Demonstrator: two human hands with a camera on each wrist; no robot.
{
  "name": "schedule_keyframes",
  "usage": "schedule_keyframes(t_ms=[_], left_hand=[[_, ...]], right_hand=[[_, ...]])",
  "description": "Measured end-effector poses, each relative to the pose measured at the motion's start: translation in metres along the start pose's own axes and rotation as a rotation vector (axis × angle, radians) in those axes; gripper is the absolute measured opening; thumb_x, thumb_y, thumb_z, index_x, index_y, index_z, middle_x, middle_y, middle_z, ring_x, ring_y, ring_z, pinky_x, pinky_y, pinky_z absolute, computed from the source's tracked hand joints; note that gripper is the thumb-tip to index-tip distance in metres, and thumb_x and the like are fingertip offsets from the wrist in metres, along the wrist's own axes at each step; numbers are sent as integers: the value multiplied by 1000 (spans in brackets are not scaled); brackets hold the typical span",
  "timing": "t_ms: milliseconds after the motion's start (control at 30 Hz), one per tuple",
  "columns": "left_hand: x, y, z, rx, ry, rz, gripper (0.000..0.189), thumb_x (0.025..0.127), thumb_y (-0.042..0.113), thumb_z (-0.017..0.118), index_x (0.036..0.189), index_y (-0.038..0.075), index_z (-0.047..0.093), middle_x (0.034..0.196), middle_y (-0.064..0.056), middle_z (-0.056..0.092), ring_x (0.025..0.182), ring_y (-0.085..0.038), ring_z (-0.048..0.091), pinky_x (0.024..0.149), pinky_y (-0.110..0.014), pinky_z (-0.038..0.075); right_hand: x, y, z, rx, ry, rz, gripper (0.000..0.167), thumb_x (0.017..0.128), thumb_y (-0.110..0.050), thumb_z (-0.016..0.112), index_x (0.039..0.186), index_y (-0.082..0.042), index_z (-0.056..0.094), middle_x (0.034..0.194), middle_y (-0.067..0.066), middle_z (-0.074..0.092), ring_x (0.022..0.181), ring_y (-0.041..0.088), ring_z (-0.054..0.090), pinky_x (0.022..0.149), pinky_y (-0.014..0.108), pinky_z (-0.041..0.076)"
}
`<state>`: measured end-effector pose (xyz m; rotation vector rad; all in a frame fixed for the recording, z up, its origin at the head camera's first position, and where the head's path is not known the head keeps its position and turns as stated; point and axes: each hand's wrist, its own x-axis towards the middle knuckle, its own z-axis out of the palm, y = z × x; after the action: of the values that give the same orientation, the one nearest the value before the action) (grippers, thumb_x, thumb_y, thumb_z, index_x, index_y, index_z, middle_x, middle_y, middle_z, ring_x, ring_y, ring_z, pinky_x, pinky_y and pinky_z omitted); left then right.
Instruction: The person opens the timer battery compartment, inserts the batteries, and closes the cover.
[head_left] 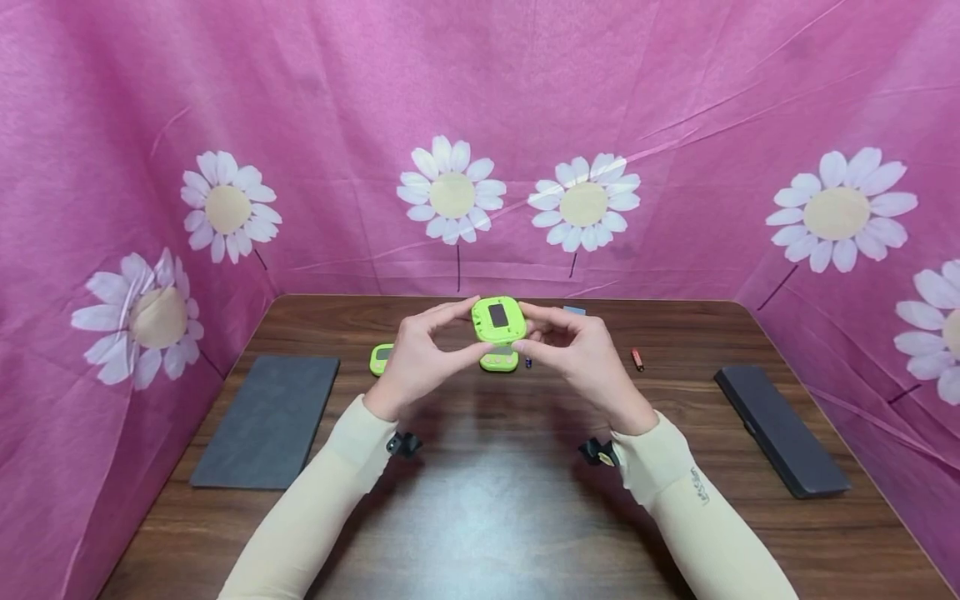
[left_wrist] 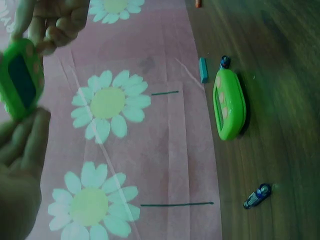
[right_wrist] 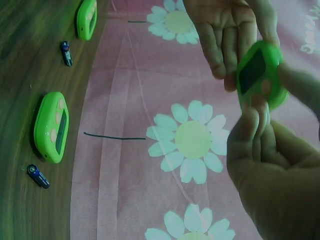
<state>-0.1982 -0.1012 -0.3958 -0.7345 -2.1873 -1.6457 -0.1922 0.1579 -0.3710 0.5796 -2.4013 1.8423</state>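
I record the head view looking forward and down from the desk's (head_left: 480,517) near side, both far corners in frame. My two wrist views sit closer, rolled sideways in opposite directions, facing the far edge; both share the green device (left_wrist: 22,82) and flowered cloth (left_wrist: 165,60).

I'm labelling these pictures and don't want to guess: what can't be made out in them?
Held green device, head view: what lies inside its dark rectangle is too small to tell.
Leftmost green device, head view: right part hidden by the left hand.
Blue battery, left wrist view: print too small and blurred to read.
Small red item, left wrist view: cut off by the top edge.
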Motion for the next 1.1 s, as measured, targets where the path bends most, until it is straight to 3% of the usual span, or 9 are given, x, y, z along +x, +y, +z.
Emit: schedule_keyframes(t_ms=[167, 333, 467, 633, 767, 933, 1100], left_hand=[[0, 0, -6, -111, -99, -24, 64, 89, 5, 94, 149, 9, 73, 142, -8, 79, 124, -16, 76, 121, -43, 57], [-1, 2, -7, -131, -151, -34, 65, 91, 4, 91, 153, 10, 70, 147, -9, 76, 121, -19, 77, 120, -49, 58], [-2, 3, -5, -87, -138, -29, 68, 89, 8, 94, 153, 13, 70, 147, -7, 76, 125, -21, 76, 120, -53, 57], [-3, 2, -1, -1, -92, -38, 70, 86, 16, 99, 151, 16, 72, 145, -2, 78, 131, -18, 75, 117, -44, 60], [-3, 1, -1, 42, -82, -24, 71, 85, 18, 100, 151, 16, 73, 144, -3, 78, 134, -19, 74, 118, -46, 60], [-3, -2, 0, 51, -91, -2, 70, 85, 17, 100, 149, 11, 73, 135, -4, 82, 129, -20, 76, 119, -45, 59], [-2, -3, 5, 52, -91, 12, 68, 85, 18, 100, 148, 9, 73, 131, -5, 83, 127, -21, 76, 118, -50, 59]], right_hand=[[0, -2, -4, 6, -74, 28, 62, 90, -6, 92, 149, -13, 73, 101, -2, 75, 87, 12, 69, 76, 20, 60], [-1, -2, -6, -15, -113, 53, 67, 89, -8, 94, 152, -14, 71, 101, 2, 72, 89, 14, 66, 78, 21, 58], [-2, -1, -5, -49, -107, 48, 65, 89, -10, 95, 150, -13, 72, 103, 5, 72, 88, 14, 67, 78, 21, 59], [-3, -1, -3, -84, -92, 23, 64, 88, -11, 95, 148, -12, 73, 103, 7, 73, 87, 14, 67, 77, 21, 58], [-2, -1, -2, -104, -86, 21, 65, 87, -12, 96, 148, -12, 73, 101, 10, 74, 87, 14, 68, 76, 21, 58], [-2, -1, -4, -109, -106, 79, 64, 91, -16, 95, 151, -13, 72, 102, 9, 76, 89, 16, 69, 78, 22, 59], [3, -3, -10, -83, -98, 178, 43, 104, -29, 83, 145, -17, 77, 98, 0, 77, 89, 17, 70, 79, 25, 60]])
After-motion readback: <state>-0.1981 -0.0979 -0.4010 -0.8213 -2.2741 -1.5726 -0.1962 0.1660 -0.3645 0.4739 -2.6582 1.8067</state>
